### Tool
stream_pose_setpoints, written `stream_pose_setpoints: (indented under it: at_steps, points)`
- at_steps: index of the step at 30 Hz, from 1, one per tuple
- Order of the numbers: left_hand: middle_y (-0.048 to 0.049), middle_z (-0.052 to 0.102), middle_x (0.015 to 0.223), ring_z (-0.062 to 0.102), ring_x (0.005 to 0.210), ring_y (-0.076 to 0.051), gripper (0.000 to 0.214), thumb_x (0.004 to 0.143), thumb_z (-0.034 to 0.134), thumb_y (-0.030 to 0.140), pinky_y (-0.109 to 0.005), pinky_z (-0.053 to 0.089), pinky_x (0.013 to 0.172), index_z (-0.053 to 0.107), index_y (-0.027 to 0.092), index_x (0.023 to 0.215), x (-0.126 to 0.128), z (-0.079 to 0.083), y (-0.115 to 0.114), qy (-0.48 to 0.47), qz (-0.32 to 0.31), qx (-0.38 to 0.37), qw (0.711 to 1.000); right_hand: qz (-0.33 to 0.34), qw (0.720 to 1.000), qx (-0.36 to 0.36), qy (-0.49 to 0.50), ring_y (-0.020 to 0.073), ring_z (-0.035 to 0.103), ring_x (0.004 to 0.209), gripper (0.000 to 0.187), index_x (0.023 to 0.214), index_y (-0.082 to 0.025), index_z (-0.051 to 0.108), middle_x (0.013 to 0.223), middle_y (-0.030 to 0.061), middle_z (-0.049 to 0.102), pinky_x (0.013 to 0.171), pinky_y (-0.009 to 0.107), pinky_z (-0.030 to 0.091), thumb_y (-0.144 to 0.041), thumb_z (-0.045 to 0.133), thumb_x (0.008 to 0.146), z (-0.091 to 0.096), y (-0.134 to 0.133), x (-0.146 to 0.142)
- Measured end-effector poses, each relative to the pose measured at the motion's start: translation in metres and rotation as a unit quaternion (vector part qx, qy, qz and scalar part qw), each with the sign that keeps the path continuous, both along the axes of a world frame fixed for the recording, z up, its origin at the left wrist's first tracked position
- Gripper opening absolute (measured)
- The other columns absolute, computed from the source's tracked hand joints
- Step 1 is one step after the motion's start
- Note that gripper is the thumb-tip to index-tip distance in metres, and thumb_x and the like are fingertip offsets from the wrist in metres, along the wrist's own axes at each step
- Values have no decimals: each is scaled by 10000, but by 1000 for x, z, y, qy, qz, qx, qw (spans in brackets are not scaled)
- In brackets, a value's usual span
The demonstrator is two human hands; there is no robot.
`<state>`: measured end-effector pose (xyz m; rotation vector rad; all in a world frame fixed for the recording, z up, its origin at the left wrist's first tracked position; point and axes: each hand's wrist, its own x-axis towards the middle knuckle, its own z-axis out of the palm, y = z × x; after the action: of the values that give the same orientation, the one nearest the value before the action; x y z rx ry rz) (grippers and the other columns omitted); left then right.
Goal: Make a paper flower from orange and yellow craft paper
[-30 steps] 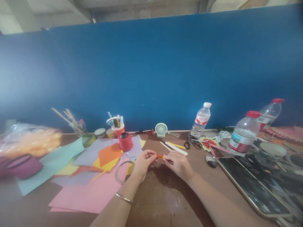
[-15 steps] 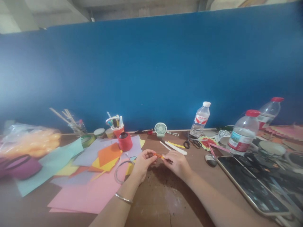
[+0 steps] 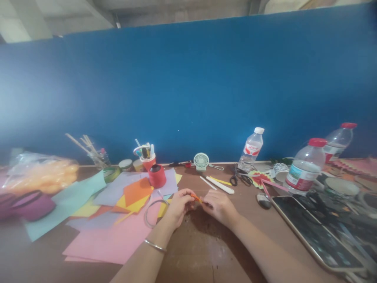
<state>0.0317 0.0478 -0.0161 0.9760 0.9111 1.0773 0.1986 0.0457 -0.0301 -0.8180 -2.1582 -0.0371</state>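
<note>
Between my two hands, just above the brown table (image 3: 203, 251), is a small orange and yellow strip (image 3: 196, 197), perhaps paper; blur hides its exact kind. My left hand (image 3: 180, 206) pinches its left end between thumb and fingers. At the other end, the closed fingers of my right hand (image 3: 220, 206) grip it. Beyond the hands lie a white plastic-looking stick (image 3: 220, 184), a thin white strip (image 3: 208, 182) and a yellow strip (image 3: 220, 181). Sheets of coloured paper, a pink one (image 3: 114, 239) lowest, spread left of my left hand.
A red spool (image 3: 157, 176) and a cup of tools (image 3: 148, 161) stand behind the papers. A small fan (image 3: 201, 161) is at the back. To the right are scissors (image 3: 243, 179), a water bottle (image 3: 251, 148), a larger bottle (image 3: 306, 167) and a phone (image 3: 315, 232).
The orange strip, held level before, now slants down to the right between my hands. My fingers have shifted slightly on it. The whole view has moved a little.
</note>
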Motion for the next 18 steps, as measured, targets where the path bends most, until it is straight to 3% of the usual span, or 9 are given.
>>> stream_pose_setpoints:
  at_steps: [18]
  points:
    - [8,590,610,516,549,-105,114,615,548,140,-203,414,483,634,155,689,6,-6,1,67,78,29,994,-11,997,17,-75,155,445,605,242,616,-194,502,592,31,523,545,269,334,-148,404,832,1,0,-2]
